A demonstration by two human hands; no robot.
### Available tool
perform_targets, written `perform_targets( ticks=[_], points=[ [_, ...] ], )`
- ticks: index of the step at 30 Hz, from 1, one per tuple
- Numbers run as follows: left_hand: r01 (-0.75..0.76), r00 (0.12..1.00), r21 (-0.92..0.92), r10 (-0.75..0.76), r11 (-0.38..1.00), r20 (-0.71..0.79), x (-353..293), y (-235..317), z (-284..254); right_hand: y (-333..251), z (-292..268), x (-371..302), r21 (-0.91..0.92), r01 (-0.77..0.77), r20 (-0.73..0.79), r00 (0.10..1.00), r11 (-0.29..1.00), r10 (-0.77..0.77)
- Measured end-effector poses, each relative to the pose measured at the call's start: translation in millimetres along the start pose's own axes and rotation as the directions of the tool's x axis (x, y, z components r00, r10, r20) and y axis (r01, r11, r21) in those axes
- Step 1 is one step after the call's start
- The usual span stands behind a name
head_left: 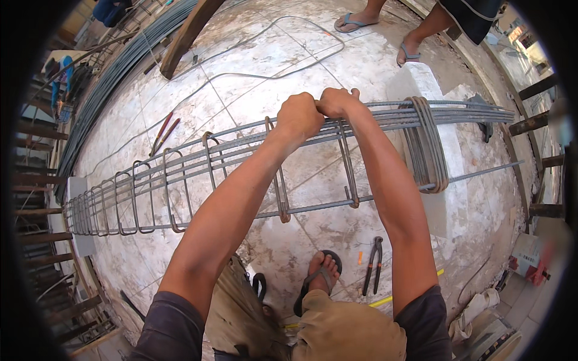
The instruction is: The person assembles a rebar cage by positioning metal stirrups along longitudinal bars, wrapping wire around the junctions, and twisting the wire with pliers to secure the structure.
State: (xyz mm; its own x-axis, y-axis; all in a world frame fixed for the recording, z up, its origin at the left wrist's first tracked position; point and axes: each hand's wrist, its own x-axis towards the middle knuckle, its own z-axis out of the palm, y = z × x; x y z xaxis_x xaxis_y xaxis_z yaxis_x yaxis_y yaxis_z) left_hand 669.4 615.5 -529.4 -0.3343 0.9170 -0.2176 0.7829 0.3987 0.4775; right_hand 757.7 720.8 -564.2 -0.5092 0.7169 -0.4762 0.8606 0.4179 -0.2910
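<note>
A long cage of steel rebar [198, 172] crosses in front of me, its lengthwise bars ringed by bent stirrups [281, 192]. Knuckles up, my left hand [299, 117] is closed over the cage's upper bars. Beside it, nearly touching, my right hand [338, 103] is closed on the same upper bars, above another stirrup [347, 162]. The fingertips of both hands are hidden, so any small part between them cannot be seen. Toward the cage's right end, a stack of stirrups [424, 144] hangs bunched together around the bars.
Pale blocks [415, 84] support the cage ends. Black-handled pincers [373, 265] lie near my foot, and red-handled cutters [164, 135] beyond the cage. A loose rod [241, 75] loops across the floor. Long bars [114, 90] lie far left. Another person's sandalled feet [361, 21] stand beyond.
</note>
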Motion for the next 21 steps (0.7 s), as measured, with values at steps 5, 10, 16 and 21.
perform_targets(
  ticks=[5,10,16,21],
  points=[
    [-0.016,1.000,-0.005,0.016,1.000,-0.020,0,-1,9,37,6,46,0.206,0.033,0.015,0.999,0.978,-0.037],
    [-0.051,0.998,-0.087,0.048,0.995,-0.037,10,-6,17,50,5,42,0.432,0.113,-0.144,0.988,0.895,-0.055],
    [0.001,0.999,-0.226,-0.009,0.974,-0.031,8,10,32,49,-9,16,0.534,0.044,-0.216,0.973,0.844,0.086],
    [0.004,0.999,-0.311,-0.020,0.951,-0.051,6,5,34,39,-12,8,0.430,0.115,-0.274,0.962,0.896,0.008]
  ],
)
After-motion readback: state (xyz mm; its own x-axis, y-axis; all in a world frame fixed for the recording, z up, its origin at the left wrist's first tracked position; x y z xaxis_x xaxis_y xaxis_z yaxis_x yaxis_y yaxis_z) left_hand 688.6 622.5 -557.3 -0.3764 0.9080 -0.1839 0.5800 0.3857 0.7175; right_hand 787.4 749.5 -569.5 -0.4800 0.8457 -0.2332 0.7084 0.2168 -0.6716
